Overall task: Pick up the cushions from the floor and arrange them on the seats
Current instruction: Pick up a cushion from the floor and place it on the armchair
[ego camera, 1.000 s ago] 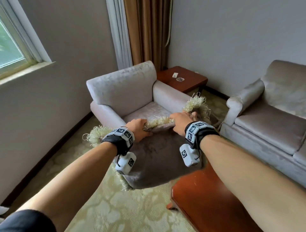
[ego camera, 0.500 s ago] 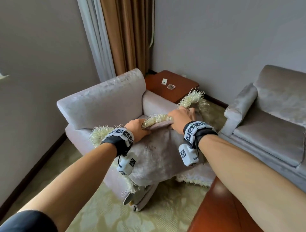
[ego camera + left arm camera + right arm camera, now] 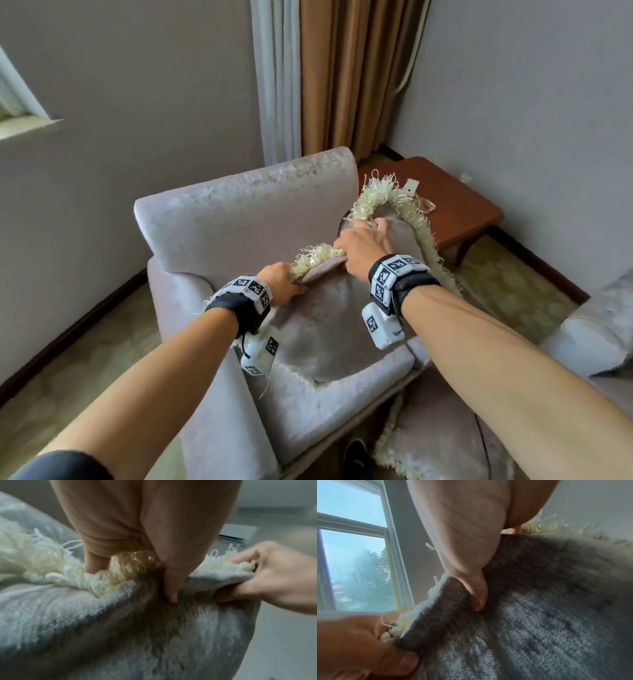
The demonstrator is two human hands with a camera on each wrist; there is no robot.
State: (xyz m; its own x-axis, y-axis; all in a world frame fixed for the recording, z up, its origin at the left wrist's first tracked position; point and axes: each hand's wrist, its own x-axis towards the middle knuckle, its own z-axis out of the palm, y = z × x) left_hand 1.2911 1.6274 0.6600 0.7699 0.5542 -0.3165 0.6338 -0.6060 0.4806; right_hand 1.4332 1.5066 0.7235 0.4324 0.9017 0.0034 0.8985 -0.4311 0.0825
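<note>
Over the grey armchair [image 3: 239, 219] the fringed cushion [image 3: 329, 329] hangs with its lower edge on the seat, left hand [image 3: 279, 282] and right hand [image 3: 363, 248] both pinching its top fringe to stand it upright against the backrest.

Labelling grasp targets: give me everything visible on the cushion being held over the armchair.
The cushion is grey-taupe, plush like velvet, edged with shaggy cream fringe. It stands tilted on the armchair seat, its lower edge resting there, top toward the backrest. The left hand and right hand both grip its upper edge, thumbs pressed into the front face, so the top bunches. Its back is hidden.
</note>
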